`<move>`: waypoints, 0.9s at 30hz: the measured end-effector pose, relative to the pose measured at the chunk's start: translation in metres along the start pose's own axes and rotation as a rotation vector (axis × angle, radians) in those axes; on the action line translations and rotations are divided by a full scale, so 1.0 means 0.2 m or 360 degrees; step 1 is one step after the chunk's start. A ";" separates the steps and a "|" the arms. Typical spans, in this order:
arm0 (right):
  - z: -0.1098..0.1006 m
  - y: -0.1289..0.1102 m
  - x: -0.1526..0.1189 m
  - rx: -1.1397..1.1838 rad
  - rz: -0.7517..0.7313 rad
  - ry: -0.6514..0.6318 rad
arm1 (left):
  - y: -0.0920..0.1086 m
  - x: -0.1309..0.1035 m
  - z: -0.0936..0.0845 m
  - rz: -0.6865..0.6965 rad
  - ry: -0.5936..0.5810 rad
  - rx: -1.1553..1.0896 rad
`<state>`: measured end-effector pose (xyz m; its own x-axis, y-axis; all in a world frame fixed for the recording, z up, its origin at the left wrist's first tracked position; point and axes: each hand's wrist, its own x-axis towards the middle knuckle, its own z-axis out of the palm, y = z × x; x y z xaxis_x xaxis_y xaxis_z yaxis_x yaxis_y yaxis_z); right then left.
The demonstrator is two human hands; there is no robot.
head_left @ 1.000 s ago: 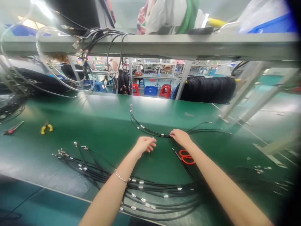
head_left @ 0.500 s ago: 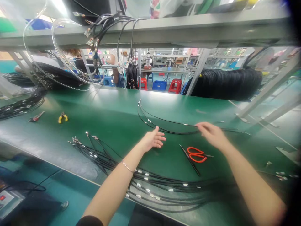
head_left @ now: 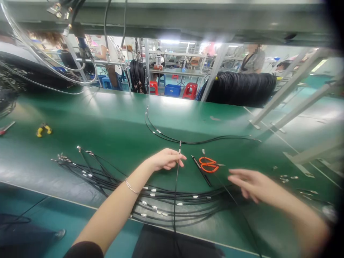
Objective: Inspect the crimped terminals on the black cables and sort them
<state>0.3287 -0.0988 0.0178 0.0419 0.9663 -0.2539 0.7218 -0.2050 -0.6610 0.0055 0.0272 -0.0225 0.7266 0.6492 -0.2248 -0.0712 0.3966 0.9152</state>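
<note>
My left hand (head_left: 167, 159) pinches a thin black cable (head_left: 176, 186) between thumb and fingers, just below its metal end. From there the cable hangs down across the table's front edge. My right hand (head_left: 248, 182), slightly blurred, has its fingers stretched out and apart with nothing in them. Close to its fingertips runs another stretch of black cable (head_left: 236, 204), its silvery tip beyond the orange-handled scissors (head_left: 209, 165). A black pen (head_left: 201, 170) lies beside the scissors. Two more cables (head_left: 188, 142) curve across the green table behind. Under my left forearm lies a bundle of black cables (head_left: 161, 196).
Yellow-handled pliers (head_left: 43, 130) and a red-handled tool (head_left: 7, 128) lie at the left. Small metal pieces (head_left: 288, 178) are scattered on the right. A grey shelf beam (head_left: 172, 21) crosses above. Behind the table hangs a thick roll of black cables (head_left: 239, 87); people are farther back.
A cable from the back group has come forward and now hangs from my left hand. My right hand has let go and moved nearer. The camera view has tilted down and shifted right.
</note>
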 end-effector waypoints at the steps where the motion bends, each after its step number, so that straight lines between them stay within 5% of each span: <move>1: 0.04 -0.03 0.09 0.0051 0.0018 -0.0084 | 0.00 -0.01 0.02 0.0030 -0.0005 0.0018; 5: 0.17 -0.14 0.34 0.0261 -0.0020 -0.0151 | -0.01 0.00 0.07 0.0230 0.0174 0.0041; 9: 0.25 -0.25 0.36 0.0451 -0.0146 -0.0240 | -0.05 0.01 0.11 0.0291 0.0211 0.0053; 16: 0.38 -0.39 0.23 0.1166 -0.0305 -0.0231 | -0.08 -0.03 0.25 0.0108 -0.0300 0.0119; 22: 0.35 -0.34 0.23 0.1324 -0.0270 0.0015 | -0.02 -0.10 0.21 -0.0179 -0.0901 0.0709; 24: 0.33 -0.34 0.23 0.1316 -0.0274 0.0058 | -0.01 -0.10 0.21 -0.0194 -0.0828 0.0733; 27: 0.33 -0.35 0.21 0.1200 -0.0264 0.0057 | -0.02 -0.08 0.22 0.0015 -0.0292 0.0531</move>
<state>0.2339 -0.0540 0.0061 0.0062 0.9954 -0.0951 0.0554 -0.0953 -0.9939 0.0239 -0.0130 -0.0074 0.8395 0.5127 -0.1799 0.1259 0.1385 0.9823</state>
